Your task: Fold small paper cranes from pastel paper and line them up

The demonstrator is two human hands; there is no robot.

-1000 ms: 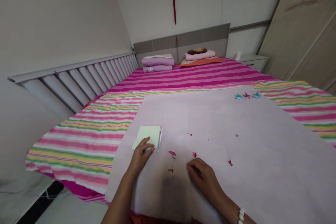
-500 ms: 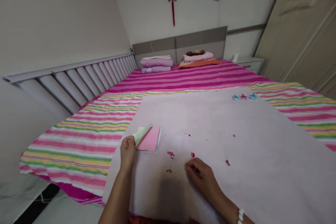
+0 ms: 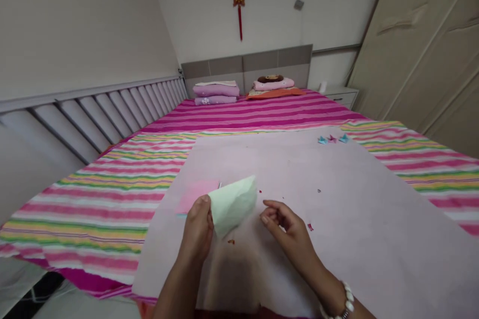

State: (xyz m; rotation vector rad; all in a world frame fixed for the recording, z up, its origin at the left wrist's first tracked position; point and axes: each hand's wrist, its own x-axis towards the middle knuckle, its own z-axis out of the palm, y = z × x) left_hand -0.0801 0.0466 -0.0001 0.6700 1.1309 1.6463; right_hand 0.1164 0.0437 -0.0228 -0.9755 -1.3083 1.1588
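Observation:
Between the thumb and fingers of my left hand (image 3: 198,227) is the left edge of a pale green sheet of paper (image 3: 232,205), lifted and slightly bent over the board. Behind that hand lies a stack of coloured paper (image 3: 196,192) with pink on top and a blue edge below. My right hand (image 3: 284,222) hovers just right of the green sheet, fingers curved with thumb and forefinger apart, holding nothing. Small red scraps lie about, one (image 3: 310,227) right of my right hand and a brownish one (image 3: 231,242) below the sheet.
A large pale board (image 3: 359,239) covers the striped bed. Three small folded paper pieces (image 3: 332,139), two blue and one pink, sit at its far right. Folded bedding (image 3: 216,91) rests near the headboard, and a rail (image 3: 123,104) runs along the left.
My left hand has taken the green sheet off the stack and carried it right, towards the middle. My right hand has risen a little and its fingers have opened.

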